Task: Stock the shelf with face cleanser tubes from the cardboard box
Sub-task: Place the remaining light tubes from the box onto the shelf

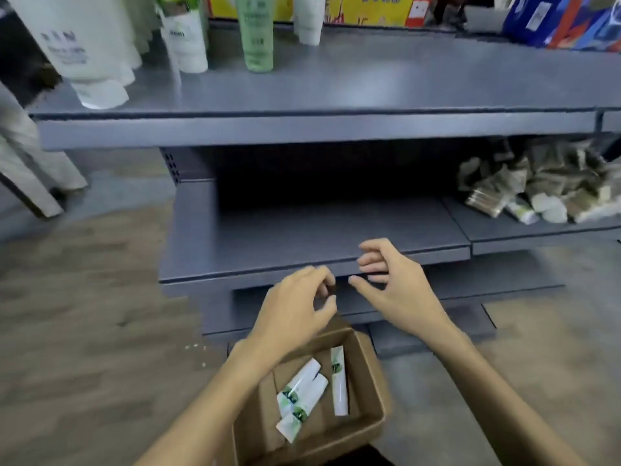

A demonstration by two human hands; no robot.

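Observation:
An open cardboard box (373, 391) sits on the floor below me. Three white face cleanser tubes with green labels lie in it: two overlapping at the left (300, 386) (302, 413) and one on the right (338, 381). Both hands hover above the box's far end, in front of the grey lower shelf (302, 230). My left hand (295, 311) has loosely curled fingers and holds nothing. My right hand (393, 280) has spread, relaxed fingers and is empty too. More white and green tubes (257, 31) stand on the top shelf (336, 85).
A heap of packets and small tubes (544, 183) lies on the lower shelf section to the right. Colourful boxes (571, 18) stand at the back of the top shelf. A grey stand leg (30, 169) leans at the left. Wood-pattern floor surrounds the box.

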